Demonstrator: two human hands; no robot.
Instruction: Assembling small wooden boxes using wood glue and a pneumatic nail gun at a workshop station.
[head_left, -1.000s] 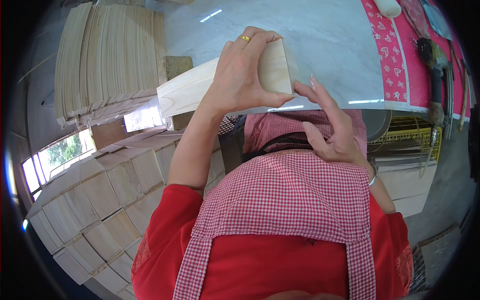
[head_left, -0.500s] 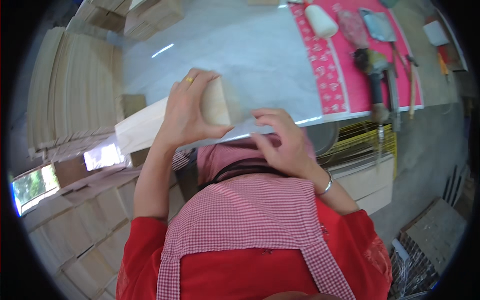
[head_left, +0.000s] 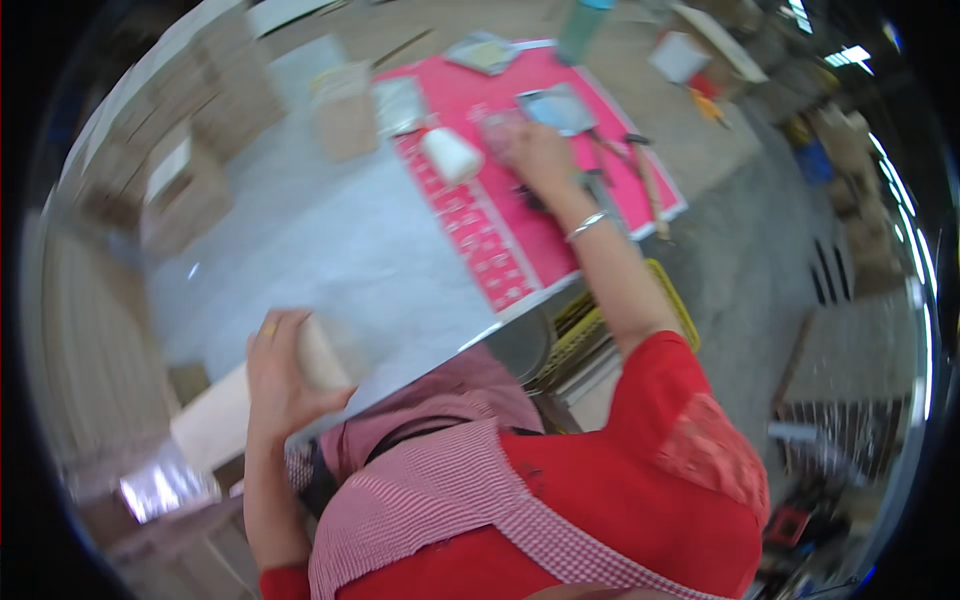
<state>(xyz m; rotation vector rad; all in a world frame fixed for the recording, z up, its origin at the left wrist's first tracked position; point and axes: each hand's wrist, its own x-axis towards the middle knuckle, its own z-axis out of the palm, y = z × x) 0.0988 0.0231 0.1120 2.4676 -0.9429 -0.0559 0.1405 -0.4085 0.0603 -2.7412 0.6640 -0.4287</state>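
Observation:
My left hand [head_left: 280, 375] is wrapped over the end of a long pale wooden piece [head_left: 212, 418], box-like or a block, near the front edge of the table. The thumb lies along its near side. Stretched out to the far right, my right hand [head_left: 543, 160] is over the pink mat [head_left: 505, 215], at a crumpled pinkish bag [head_left: 494, 128]. Motion blur hides how its fingers lie. Beside it are a silvery-blue packet [head_left: 560, 108] and a white bottle-like thing [head_left: 452, 156]. A hammer [head_left: 648, 180] with a wooden handle rests at the mat's right edge.
Stacked wooden boards [head_left: 95, 350] line the left, with wooden boxes [head_left: 185, 190] behind them. Another wooden block [head_left: 345, 115] stands at the back of the table. A teal container [head_left: 583, 32] is at the far end. Below the front edge is a yellow basket [head_left: 672, 300].
My right hand has gone from near the wooden piece out to the pinkish bag on the mat. My left hand stays on the wooden piece. The view has swung to the right.

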